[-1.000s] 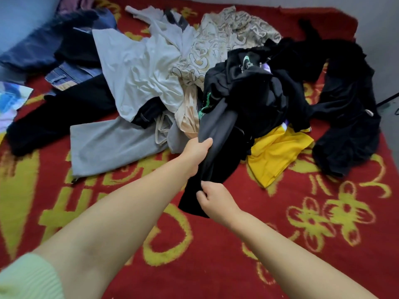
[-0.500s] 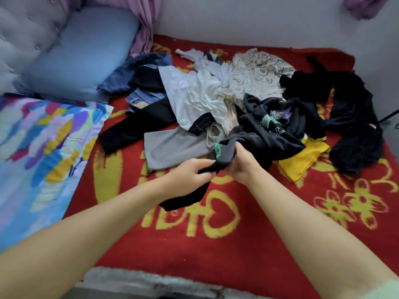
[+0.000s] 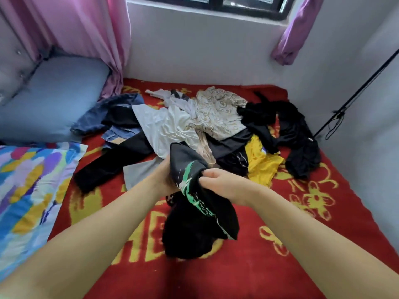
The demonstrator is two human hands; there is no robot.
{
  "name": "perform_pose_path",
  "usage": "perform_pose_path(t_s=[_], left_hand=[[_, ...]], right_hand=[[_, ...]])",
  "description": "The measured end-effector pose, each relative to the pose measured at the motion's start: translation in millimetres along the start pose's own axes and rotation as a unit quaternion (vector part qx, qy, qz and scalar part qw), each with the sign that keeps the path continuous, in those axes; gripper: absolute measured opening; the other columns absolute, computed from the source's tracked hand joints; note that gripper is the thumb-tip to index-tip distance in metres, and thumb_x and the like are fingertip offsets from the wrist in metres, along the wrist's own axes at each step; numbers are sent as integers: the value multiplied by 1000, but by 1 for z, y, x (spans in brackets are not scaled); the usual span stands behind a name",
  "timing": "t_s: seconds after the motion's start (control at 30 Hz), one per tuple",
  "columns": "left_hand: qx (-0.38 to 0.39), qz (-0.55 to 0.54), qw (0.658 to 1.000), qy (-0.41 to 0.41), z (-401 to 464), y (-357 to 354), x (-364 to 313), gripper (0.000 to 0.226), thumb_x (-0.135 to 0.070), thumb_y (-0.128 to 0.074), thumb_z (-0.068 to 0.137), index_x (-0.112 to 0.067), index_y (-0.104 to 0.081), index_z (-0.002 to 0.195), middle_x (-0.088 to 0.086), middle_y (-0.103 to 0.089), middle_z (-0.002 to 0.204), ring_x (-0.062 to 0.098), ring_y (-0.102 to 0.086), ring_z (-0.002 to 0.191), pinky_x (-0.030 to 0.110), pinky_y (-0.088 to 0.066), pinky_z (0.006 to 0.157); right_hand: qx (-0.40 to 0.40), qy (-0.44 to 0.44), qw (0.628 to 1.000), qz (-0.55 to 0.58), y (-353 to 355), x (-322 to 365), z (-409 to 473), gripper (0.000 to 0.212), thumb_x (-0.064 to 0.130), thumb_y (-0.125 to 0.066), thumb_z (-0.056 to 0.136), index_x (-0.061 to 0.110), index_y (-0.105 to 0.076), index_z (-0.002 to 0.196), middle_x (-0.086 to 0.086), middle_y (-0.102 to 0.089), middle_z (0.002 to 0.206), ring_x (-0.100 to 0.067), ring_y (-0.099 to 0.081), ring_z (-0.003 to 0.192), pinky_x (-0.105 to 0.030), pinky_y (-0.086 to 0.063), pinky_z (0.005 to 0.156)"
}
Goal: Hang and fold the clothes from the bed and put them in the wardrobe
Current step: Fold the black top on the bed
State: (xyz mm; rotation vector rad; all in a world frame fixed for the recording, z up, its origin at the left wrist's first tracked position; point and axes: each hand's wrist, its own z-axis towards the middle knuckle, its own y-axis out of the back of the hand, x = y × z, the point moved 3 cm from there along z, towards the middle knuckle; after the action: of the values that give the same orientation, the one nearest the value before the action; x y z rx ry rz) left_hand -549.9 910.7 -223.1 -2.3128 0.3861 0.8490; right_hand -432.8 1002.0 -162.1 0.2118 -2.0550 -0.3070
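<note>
Hands: a person's left hand (image 3: 164,180) and right hand (image 3: 218,183) hold a black garment (image 3: 194,212) up over the bed (image 3: 259,266).
Grip, left: fingers are behind the cloth; the hand holds the garment's upper left edge.
Grip, right: fingers and thumb curl round a bunched fold at the garment's right side, pinching it tight.
Garment: black with green and white print; its top rises between the two hands, and the rest hangs bunched below them, in front of the red blanket (image 3: 323,244).
Pile: the other clothes lie heaped toward the far end of the bed, just beyond the hands.
In the pile: a white shirt (image 3: 164,128), a cream patterned top (image 3: 218,113) beside it, jeans (image 3: 116,134) at the left, black trousers (image 3: 112,162) stretched toward the near left, a grey piece (image 3: 138,173) partly behind the left wrist, a yellow garment (image 3: 261,165) at the right, dark clothes (image 3: 298,137) at the far right.
Bedding: a blue pillow (image 3: 51,100) at the head, a many-coloured pillow (image 3: 28,186) near the left edge.
Room: pink curtain (image 3: 86,35) at the left, purple curtain (image 3: 295,29) by the window (image 3: 216,3).
Wardrobe: out of sight.
</note>
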Motion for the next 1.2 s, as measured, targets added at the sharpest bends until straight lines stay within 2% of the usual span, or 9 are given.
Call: perform_pose_path(t_s=[0.13, 0.33, 0.47, 0.53, 0.6, 0.73, 0.87, 0.93, 1.2], left_hand=[[11, -67, 997, 40, 6, -3, -11, 70, -62, -37, 92, -1, -70, 97, 19, -72, 89, 30, -71, 76, 38, -54, 67], [-98, 201, 974, 27, 1, -9, 0, 20, -7, -50, 90, -9, -68, 82, 12, -65, 78, 25, -60, 69, 30, -48, 65], [-55, 252, 961, -98, -18, -26, -21, 32, -9, -45, 92, -19, -75, 89, 11, -72, 94, 22, -66, 84, 32, -53, 80], [-6, 319, 934, -159, -32, -42, -28, 33, -11, -45, 95, -24, -76, 96, 3, -73, 102, 18, -66, 98, 32, -51, 91], [55, 359, 911, -194, -42, -61, -31, 34, -13, -45, 97, -29, -75, 99, -7, -73, 104, 11, -65, 103, 28, -47, 95], [132, 417, 869, -232, -60, -94, -45, 35, -17, -45, 100, -39, -72, 103, -2, -69, 115, 17, -62, 97, 32, -42, 95], [50, 636, 705, -312, -66, -100, -72, 28, -22, -44, 100, -22, -66, 117, -2, -67, 115, 4, -59, 93, 8, -40, 79], [-29, 697, 624, -353, -70, -94, -86, 28, -22, -45, 100, -10, -67, 112, 5, -68, 108, 18, -61, 96, 22, -44, 83], [-105, 542, 633, -543, -99, -116, -143, 15, -15, -55, 95, -7, -69, 95, -10, -62, 80, 5, -55, 79, 14, -36, 71]], right_hand=[[62, -30, 978, -198, 2, -23, -14, 11, 20, -46, 91, 14, -51, 85, -5, -41, 80, -17, -38, 72, -30, -29, 67], [136, -24, 942, -307, 4, -46, -10, 15, 20, -48, 86, 18, -62, 90, 5, -66, 85, -7, -59, 74, -26, -45, 68], [-104, -28, 977, -186, 59, -46, 8, 23, 9, -47, 89, 20, -67, 89, -8, -72, 96, -22, -69, 91, -36, -55, 79], [-185, -7, 974, -130, 84, -47, 10, 27, 12, -51, 91, 21, -59, 115, -11, -65, 112, -27, -65, 99, -43, -53, 86], [-107, 51, 985, -129, 85, -44, 10, 57, 19, -61, 88, 31, -39, 139, 3, -52, 129, -9, -56, 111, -28, -47, 96], [-56, 106, 969, -214, 62, -36, 11, 29, 22, -63, 84, 30, -61, 112, 13, -64, 110, -5, -59, 102, -21, -45, 81], [-202, 117, 941, -245, 91, -33, 9, 12, 10, -54, 86, 11, -64, 92, -8, -69, 95, -24, -61, 92, -33, -45, 78], [-244, 122, 934, -232, 111, -27, 3, 8, 9, -54, 85, 13, -60, 82, -4, -64, 80, -24, -59, 80, -31, -41, 66], [-294, 157, 927, -175, 149, 16, 0, 4, 15, -63, 83, 20, -62, 84, 3, -63, 77, -20, -62, 79, -35, -48, 70]])
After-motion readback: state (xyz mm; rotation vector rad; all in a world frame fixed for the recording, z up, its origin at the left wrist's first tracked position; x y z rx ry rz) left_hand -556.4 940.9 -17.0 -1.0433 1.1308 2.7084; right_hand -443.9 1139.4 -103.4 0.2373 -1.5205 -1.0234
